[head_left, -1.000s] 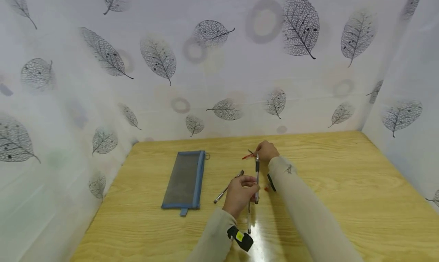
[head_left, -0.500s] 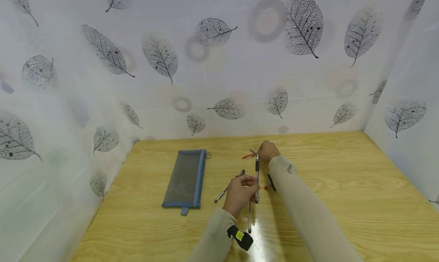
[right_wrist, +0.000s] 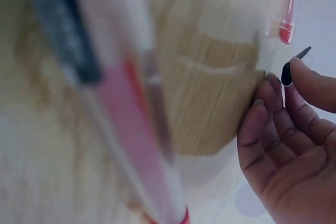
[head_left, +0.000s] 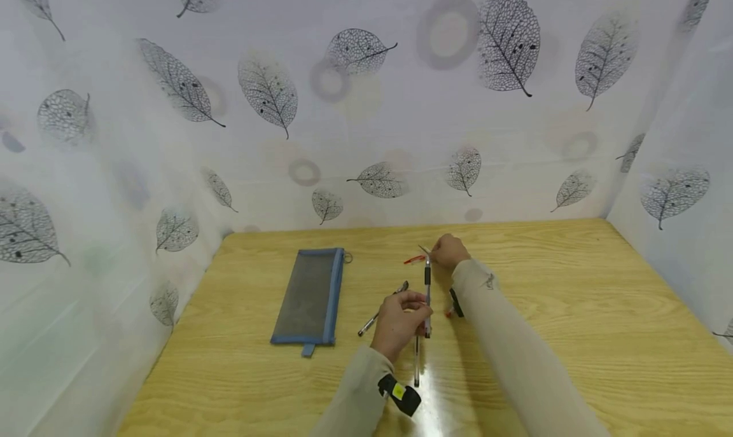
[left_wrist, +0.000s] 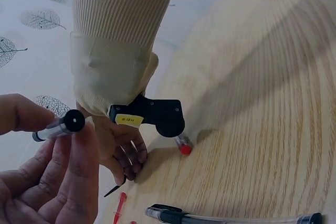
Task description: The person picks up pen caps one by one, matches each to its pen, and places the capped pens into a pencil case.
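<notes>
My left hand (head_left: 397,322) pinches a gel pen (head_left: 427,278) with a black grip and bare metal tip, held upright with the tip away from me. In the left wrist view that pen (left_wrist: 65,124) shows end-on between thumb and fingers. Farther back, my right hand (head_left: 450,251) pinches a small pen cap with a black clip (right_wrist: 286,74); its clear part is hard to make out. Close to those fingertips a red cap (head_left: 413,259) lies on the table. Beneath the right wrist, a red pen (head_left: 448,312) is mostly hidden; it looms blurred in the right wrist view.
A blue-edged mesh zip pouch (head_left: 306,297) lies flat at the left of the wooden table (head_left: 572,310). One capped black pen (head_left: 369,324) rests slanted beside the left hand, another pen (head_left: 417,367) beneath it. Leaf-patterned curtains (head_left: 378,119) border the table's back and sides.
The right forearm has shifted slightly right, and the cap in the right hand has turned a little, standing further from the red cap. The left hand keeps its pen nearly still.
</notes>
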Tool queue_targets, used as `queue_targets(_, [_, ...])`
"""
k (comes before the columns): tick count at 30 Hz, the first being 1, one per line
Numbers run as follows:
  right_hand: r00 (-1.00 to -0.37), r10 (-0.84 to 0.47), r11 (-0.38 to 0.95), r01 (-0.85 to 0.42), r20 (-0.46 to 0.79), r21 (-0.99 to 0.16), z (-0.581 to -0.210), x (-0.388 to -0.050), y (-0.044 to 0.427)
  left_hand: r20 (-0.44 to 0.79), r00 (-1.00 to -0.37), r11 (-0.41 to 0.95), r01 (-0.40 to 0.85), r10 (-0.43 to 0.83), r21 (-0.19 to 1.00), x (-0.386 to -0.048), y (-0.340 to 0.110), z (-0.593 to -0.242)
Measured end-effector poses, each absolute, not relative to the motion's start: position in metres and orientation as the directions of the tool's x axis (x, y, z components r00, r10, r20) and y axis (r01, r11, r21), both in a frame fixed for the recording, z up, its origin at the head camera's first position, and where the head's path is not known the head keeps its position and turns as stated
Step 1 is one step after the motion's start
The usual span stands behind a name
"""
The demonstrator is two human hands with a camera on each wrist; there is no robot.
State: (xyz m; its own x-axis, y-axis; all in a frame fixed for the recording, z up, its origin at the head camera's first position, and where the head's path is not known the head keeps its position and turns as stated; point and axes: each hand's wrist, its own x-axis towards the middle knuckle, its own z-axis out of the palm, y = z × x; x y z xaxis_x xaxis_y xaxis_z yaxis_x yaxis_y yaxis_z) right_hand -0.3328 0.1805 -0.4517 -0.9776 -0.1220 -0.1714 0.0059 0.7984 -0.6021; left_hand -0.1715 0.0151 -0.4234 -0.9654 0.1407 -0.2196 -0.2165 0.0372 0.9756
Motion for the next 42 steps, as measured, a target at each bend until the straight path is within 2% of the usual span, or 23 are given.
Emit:
queue_targets(8, [-0.979, -0.172, 0.719, -0.050, -0.108, -0.693, -0.455, -0.326, 0.198, -0.252, -0.954, 0.036, -0.249, 0.161, 0.968, -0.172, 0.015, -0.425])
queue_targets(14, [-0.969, -0.236, 0.571, -0.080, -0.069, -0.817, -0.444, -0.307, 0.212, -0.245, -0.952, 0.023, -0.245, 0.184, 0.969, -0.171, 0.014, -0.427])
queue_targets(20, [-0.958, -0.286, 0.467, -0.123, -0.018, -0.875, -0.441, -0.289, 0.228, -0.230, -0.955, 0.047, -0.226, 0.186, 0.973, -0.169, 0.013, -0.429])
queue_targets(26, [-0.967, -0.254, 0.395, -0.108, 0.005, -0.912, -0.435, -0.270, 0.236, -0.231, -0.956, 0.062, -0.223, 0.182, 0.973, -0.169, 0.013, -0.431])
queue_targets(34, [-0.973, -0.206, 0.292, -0.159, 0.101, -0.943, -0.427, -0.248, 0.237, -0.264, -0.944, 0.044, -0.260, 0.198, 0.965, -0.167, 0.015, -0.435])
queue_targets(42, [-0.973, -0.174, 0.205, -0.188, 0.153, -0.961, -0.423, -0.239, 0.230, -0.257, -0.941, 0.053, -0.252, 0.221, 0.966, -0.164, 0.017, -0.436])
